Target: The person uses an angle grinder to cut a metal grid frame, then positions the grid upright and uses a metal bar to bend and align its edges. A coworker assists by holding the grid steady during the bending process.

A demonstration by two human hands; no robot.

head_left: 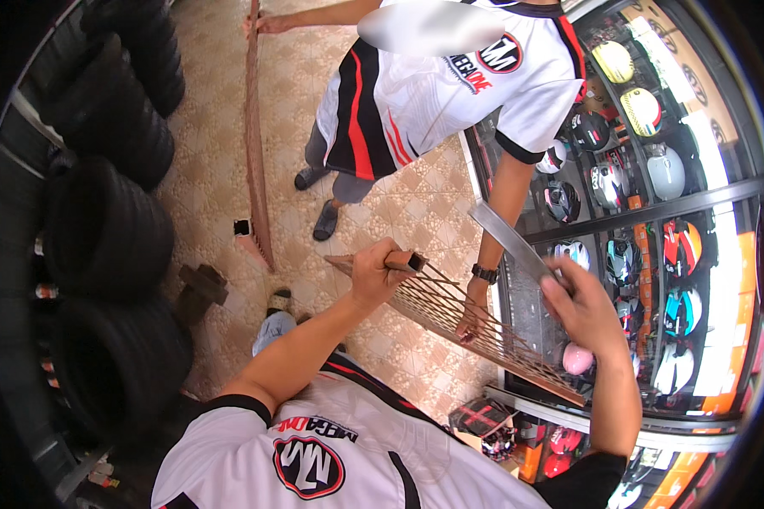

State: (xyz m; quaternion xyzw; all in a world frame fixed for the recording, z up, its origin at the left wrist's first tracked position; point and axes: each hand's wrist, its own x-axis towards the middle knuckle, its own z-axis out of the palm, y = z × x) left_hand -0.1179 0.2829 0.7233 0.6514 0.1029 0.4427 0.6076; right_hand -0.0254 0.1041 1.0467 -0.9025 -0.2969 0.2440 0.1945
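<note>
My left hand (378, 273) is closed around the near corner of a mesh panel (437, 307), a rusty brown grille framed in square tube with one hollow end showing. Raised to the right of it, my right hand (581, 305) grips the lower end of a flat grey metal bar (511, 239), which points up and to the left, apart from the panel. Facing me, a co-worker reaches down with one hand (474, 322) at the panel's far side; whether the fingers grip it, I cannot tell. The co-worker's other hand (270, 25) holds a long brown bar (256, 127).
Stacks of black tyres (106, 229) line the left side. On the right stands a glass display case (654, 208) with several helmets on its shelves. A dark block-shaped object (202, 287) rests on the tiled floor (212, 170) beside the tyres. A box of goods (484, 424) sits below the panel.
</note>
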